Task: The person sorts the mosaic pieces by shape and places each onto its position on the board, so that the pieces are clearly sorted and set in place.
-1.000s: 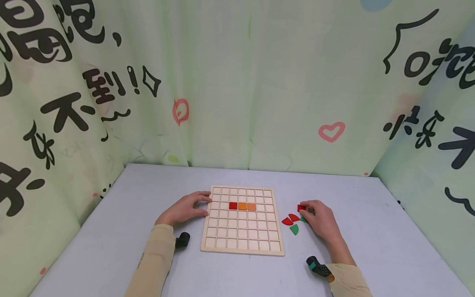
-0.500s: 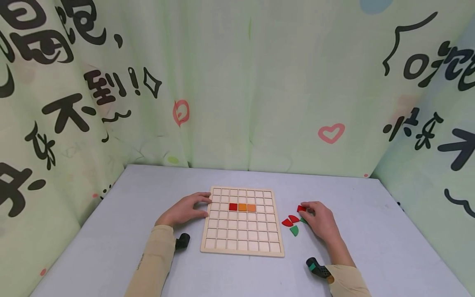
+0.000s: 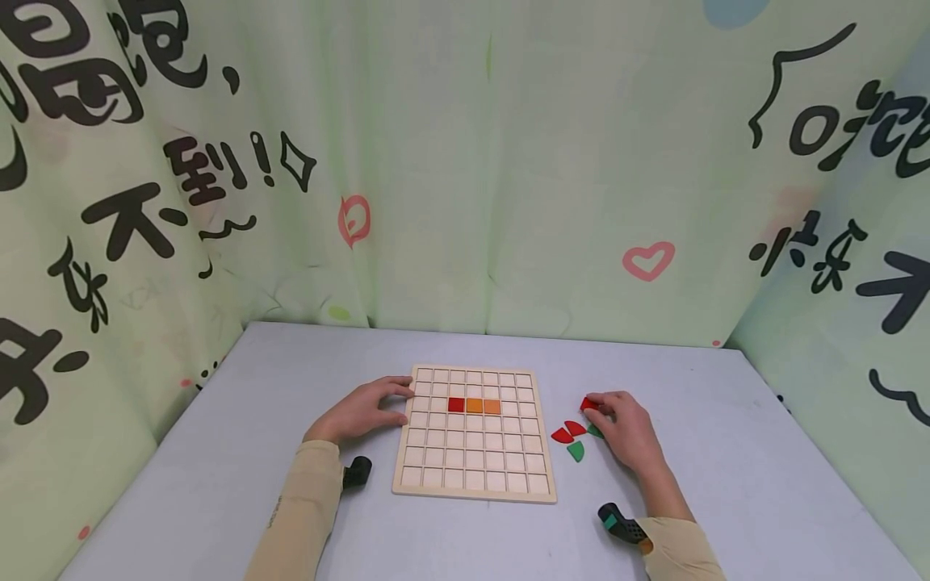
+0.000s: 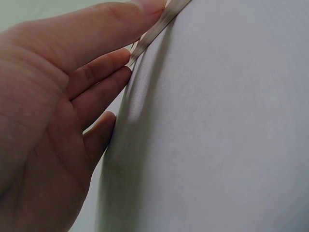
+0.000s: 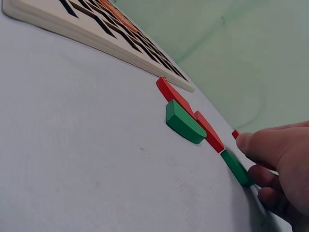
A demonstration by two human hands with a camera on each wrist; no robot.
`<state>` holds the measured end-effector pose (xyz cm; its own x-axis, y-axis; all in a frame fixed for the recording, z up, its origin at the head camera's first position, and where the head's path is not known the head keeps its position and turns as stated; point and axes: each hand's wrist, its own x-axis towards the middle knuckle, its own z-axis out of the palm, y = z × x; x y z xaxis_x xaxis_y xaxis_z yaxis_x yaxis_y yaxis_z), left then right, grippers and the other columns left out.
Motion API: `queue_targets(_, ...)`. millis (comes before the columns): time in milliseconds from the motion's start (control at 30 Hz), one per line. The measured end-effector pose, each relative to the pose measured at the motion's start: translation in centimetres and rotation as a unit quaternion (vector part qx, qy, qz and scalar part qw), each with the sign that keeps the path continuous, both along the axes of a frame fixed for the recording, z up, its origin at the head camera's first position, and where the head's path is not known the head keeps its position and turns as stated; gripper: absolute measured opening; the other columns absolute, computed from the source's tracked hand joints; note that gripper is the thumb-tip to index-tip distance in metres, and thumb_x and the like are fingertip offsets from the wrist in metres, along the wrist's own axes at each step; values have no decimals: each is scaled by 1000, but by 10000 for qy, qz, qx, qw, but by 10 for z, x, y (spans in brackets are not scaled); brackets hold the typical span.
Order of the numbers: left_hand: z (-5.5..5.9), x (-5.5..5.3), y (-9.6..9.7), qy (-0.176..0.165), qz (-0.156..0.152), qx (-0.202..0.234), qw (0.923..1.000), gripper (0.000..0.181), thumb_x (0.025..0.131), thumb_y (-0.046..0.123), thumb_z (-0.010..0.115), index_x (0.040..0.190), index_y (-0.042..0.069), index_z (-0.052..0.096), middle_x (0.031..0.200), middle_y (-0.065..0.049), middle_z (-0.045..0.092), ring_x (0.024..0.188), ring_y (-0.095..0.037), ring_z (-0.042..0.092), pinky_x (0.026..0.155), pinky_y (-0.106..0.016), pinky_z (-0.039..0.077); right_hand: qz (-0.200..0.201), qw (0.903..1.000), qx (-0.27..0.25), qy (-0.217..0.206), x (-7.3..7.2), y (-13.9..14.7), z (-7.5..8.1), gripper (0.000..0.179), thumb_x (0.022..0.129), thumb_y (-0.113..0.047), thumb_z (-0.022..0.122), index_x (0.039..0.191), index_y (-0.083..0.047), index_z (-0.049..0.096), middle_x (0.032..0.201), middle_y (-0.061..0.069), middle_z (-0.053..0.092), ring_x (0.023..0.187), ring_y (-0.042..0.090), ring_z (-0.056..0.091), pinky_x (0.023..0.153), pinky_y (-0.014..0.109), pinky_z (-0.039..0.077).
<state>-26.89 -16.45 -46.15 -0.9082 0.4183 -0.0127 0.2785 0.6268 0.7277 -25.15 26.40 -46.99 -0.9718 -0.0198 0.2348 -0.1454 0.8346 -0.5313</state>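
A pale square board (image 3: 475, 495) with the matt grain of bare wood lies on a smooth, dull white tabletop (image 3: 690, 420), its inset tiles (image 3: 475, 405) smooth and evenly coloured. At right, loose green pieces (image 5: 183, 123) and red pieces (image 5: 209, 131) show smooth faces, whether plastic or painted wood unclear. On the near side, matt beige cloth sleeves (image 3: 298, 508) meet black, plastic-looking wrist devices (image 3: 358, 472); at the far side, soft printed cloth curtains (image 3: 567, 161) hang in folds.
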Motion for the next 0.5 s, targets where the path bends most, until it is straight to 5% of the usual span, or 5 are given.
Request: queue_targets(500, 1, 2, -1, 8, -47, 71, 10000, 42, 87, 21, 75, 126, 7, 64, 150, -5, 44, 142, -30, 32, 115, -46, 29, -322, 9954, -865, -258, -2, 2, 3, 40, 96, -21, 64, 132, -5, 60, 127, 19, 52, 114, 35, 54, 92, 48, 54)
